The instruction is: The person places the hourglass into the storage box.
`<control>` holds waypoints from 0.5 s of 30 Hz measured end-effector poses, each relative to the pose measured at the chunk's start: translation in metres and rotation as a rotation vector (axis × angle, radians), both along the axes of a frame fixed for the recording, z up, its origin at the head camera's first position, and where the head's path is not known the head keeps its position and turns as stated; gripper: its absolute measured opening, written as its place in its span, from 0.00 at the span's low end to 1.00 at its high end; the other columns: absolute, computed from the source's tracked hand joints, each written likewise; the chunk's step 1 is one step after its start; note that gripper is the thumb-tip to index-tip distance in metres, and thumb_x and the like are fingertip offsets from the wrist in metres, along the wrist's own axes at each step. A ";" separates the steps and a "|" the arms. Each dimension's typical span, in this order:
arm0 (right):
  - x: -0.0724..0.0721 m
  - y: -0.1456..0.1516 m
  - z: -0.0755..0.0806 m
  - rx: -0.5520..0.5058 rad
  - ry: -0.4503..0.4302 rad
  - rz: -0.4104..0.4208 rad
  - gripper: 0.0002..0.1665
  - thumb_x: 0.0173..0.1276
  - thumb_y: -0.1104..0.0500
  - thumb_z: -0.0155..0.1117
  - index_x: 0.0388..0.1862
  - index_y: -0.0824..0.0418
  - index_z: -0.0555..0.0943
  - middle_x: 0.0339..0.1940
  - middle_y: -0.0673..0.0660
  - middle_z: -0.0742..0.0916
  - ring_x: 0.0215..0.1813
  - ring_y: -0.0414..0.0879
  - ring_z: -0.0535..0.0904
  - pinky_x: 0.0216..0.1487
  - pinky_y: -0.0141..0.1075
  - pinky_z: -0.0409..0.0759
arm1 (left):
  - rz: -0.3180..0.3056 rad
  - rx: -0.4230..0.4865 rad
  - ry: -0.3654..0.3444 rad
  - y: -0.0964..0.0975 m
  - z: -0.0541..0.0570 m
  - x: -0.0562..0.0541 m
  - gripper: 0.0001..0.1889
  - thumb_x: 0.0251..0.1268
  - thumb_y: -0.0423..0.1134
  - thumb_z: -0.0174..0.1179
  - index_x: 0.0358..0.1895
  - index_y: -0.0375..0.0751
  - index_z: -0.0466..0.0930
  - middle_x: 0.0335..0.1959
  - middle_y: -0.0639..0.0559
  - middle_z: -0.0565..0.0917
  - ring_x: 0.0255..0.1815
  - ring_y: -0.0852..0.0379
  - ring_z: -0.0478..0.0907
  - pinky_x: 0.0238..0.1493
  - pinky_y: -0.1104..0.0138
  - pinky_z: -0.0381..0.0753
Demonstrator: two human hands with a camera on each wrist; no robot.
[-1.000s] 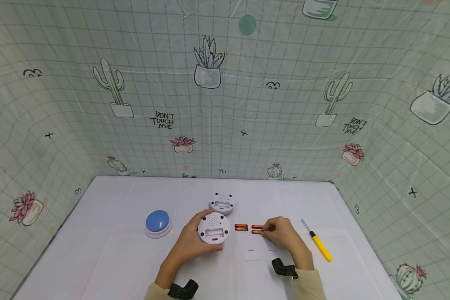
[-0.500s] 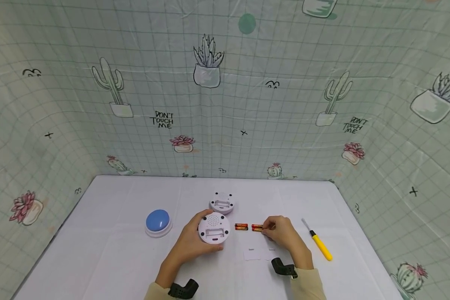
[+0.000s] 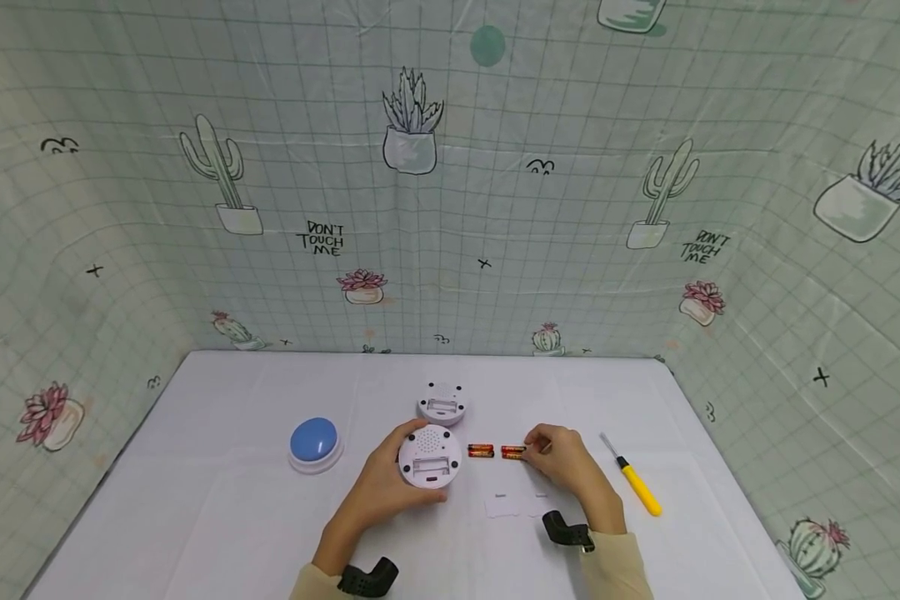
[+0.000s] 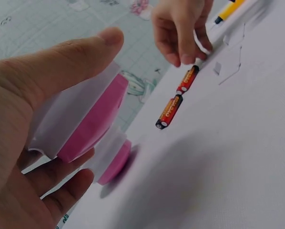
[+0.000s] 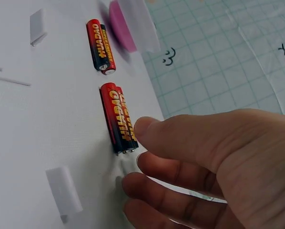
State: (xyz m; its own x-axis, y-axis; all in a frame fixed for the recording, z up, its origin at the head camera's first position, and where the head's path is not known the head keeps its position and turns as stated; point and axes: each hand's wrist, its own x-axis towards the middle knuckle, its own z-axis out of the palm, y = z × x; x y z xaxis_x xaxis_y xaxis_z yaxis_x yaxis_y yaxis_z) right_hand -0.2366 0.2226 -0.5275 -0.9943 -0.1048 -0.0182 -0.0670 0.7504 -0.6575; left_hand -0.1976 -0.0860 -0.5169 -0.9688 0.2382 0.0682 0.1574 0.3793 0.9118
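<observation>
My left hand [image 3: 386, 475] grips a round white push-button device [image 3: 427, 442] by its sides, underside up, so its uncovered battery compartment shows. Its pink dome [image 4: 97, 119] faces down in the left wrist view. A pair of red and black batteries [image 5: 116, 117] lies side by side on the table, close to my right hand [image 3: 562, 458]. The right thumb tip overlaps the pair's edge in the right wrist view, while the fingers bend loosely below with a gap under the thumb. Left of it lies a second battery pair [image 3: 481, 451].
Behind the held device stands another upturned one [image 3: 442, 407], its compartment uncovered too. A blue-domed button [image 3: 313, 440] sits at left. On the right lies a yellow-handled screwdriver [image 3: 640, 487]. White compartment covers [image 3: 501, 506] lie in front of the batteries. A patterned curtain [image 3: 487, 167] surrounds the table.
The nearer batteries, slightly apart one second ago, now lie against each other. My right fingers have shifted a little up from them. The left hand keeps its hold on the button device.
</observation>
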 end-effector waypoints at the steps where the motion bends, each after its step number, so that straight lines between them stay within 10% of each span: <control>1: 0.000 0.000 0.001 0.008 0.004 -0.002 0.05 0.64 0.64 0.73 0.38 0.58 0.86 0.29 0.49 0.85 0.32 0.41 0.78 0.36 0.34 0.78 | -0.013 -0.001 0.005 0.000 0.000 0.000 0.57 0.36 0.42 0.87 0.77 0.46 0.65 0.69 0.43 0.76 0.61 0.48 0.76 0.62 0.50 0.76; 15: 0.017 -0.024 0.031 -0.081 0.174 0.132 0.20 0.65 0.62 0.75 0.56 0.64 0.84 0.48 0.61 0.88 0.48 0.51 0.85 0.48 0.42 0.86 | -0.062 0.026 0.040 -0.004 0.003 0.002 0.59 0.32 0.40 0.89 0.76 0.42 0.66 0.69 0.42 0.78 0.64 0.46 0.78 0.60 0.60 0.79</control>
State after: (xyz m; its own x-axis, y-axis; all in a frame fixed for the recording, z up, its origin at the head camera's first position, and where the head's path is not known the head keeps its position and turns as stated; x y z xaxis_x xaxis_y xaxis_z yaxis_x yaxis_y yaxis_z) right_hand -0.2199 0.1984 -0.4968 -0.9593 -0.2280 0.1664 -0.2788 0.6733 -0.6848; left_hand -0.1956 -0.0904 -0.5142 -0.9485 0.2955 0.1138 0.2168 0.3441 0.9136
